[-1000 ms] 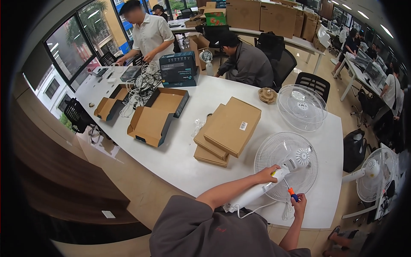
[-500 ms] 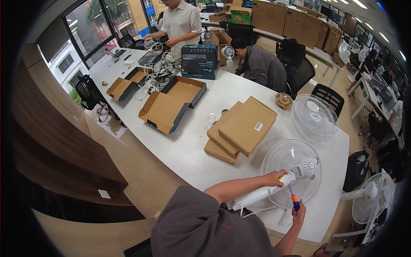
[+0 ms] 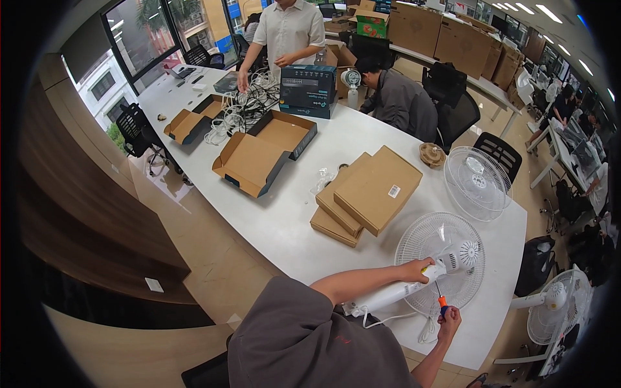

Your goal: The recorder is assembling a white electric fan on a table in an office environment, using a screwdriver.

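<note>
A white electric fan (image 3: 469,253) lies on the table, its round wire grille down and its neck toward me. My left hand (image 3: 415,270) is wrapped round the white neck, near where it joins the motor housing. My right hand (image 3: 449,319) grips a screwdriver (image 3: 442,301) with an orange and blue handle. The screwdriver's shaft points up to the neck beside my left fingers; whether the tip sits in a screw is too small to tell. A white cord (image 3: 402,317) runs from the fan's base end along the table.
Stacked brown cardboard boxes (image 3: 378,189) lie left of the fan. Beyond it are a loose wire grille (image 3: 477,183) and a brown moulded piece (image 3: 432,154). Open boxes (image 3: 251,163) and tangled cables (image 3: 249,107) fill the far left. Two people work across the table; another fan (image 3: 555,296) stands at right.
My right hand has shifted its hold on the screwdriver, covering more of the blue handle. My left hand keeps its place. The standing person's hand has lowered toward the cables.
</note>
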### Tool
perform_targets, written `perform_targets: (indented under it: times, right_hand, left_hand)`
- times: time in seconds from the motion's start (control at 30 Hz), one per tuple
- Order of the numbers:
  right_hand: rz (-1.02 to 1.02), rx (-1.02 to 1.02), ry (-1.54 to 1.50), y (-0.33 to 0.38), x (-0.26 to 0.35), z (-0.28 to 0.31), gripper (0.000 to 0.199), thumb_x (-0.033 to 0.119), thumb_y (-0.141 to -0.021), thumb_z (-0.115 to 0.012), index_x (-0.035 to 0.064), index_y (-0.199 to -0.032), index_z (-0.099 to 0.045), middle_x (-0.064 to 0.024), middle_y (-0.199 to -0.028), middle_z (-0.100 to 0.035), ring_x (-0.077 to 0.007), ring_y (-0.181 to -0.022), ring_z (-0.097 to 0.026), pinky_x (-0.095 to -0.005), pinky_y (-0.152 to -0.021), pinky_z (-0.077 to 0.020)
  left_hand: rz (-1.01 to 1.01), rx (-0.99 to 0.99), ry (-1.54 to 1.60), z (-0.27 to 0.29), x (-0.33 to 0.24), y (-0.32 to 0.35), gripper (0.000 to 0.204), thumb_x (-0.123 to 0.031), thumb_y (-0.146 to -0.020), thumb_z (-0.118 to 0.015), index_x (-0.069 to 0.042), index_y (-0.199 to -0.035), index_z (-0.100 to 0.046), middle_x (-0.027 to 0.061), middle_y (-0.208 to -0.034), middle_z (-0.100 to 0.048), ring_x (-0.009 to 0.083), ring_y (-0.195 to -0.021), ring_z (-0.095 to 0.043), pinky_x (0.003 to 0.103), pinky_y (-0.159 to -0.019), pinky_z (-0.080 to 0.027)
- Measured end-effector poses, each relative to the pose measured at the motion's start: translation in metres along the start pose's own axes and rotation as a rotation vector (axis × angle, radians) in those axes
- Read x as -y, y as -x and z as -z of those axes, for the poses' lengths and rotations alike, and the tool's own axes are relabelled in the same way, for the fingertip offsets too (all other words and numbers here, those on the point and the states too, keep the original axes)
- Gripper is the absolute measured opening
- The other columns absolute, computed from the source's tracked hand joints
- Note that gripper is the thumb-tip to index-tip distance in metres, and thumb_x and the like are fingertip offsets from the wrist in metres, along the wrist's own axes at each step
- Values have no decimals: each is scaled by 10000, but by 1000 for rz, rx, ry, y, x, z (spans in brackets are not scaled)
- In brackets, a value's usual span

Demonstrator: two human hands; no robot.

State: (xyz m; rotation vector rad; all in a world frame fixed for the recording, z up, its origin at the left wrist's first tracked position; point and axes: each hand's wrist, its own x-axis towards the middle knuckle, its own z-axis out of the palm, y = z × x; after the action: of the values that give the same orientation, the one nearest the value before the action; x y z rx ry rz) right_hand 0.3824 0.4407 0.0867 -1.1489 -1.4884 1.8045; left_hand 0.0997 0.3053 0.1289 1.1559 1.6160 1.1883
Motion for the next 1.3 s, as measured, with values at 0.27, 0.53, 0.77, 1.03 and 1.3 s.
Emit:
perform_targets:
  times: [0.27,0.53,0.77,1.03,1.3]
  right_hand:
    - [-300,25,29,-3,33,-7,320,353,-980,-575,55,-876,-521,-29,-570,-500,-65,-380,-385,-202,-346,-265]
    - [74,119,-48,-4,-2,9,162,93,-912,-654,53,-920,-498,-40,-879,-518,-88,-565,-463,-230,-479,-366]
    - [-52,-71,14,-5,16,-2,301,289,-938,-645,20,-844,-551,-45,-643,-536,-71,-435,-437,-219,-377,-312]
    - [-410,23,-9,-7,18,0,339,386,-963,-599,66,-904,-505,-43,-609,-499,-86,-401,-396,-235,-343,-271]
    - [-34,74,-101,-1,1,3,290,-17,-865,-665,112,-1007,-449,-11,-775,-513,-109,-591,-508,-234,-523,-418]
  left_hand:
    - [-21,-8,-9,1,-2,1,681,-242,-695,-701,-117,-1294,-403,196,-928,-642,331,-848,-640,397,-789,-496]
    - [-18,-15,0,0,3,-3,691,-252,-686,-706,-115,-1295,-408,204,-947,-648,337,-869,-645,398,-794,-501]
    - [-10,-16,-16,-1,1,-3,692,-254,-686,-712,-113,-1291,-407,208,-960,-649,347,-885,-646,407,-806,-501]
    - [-54,-43,-9,-7,12,-8,669,-257,-689,-716,-108,-1275,-432,207,-970,-654,341,-907,-649,403,-818,-501]
    - [-65,-50,20,-5,11,-7,646,-233,-689,-727,-82,-1253,-450,200,-983,-646,323,-909,-641,399,-823,-497]
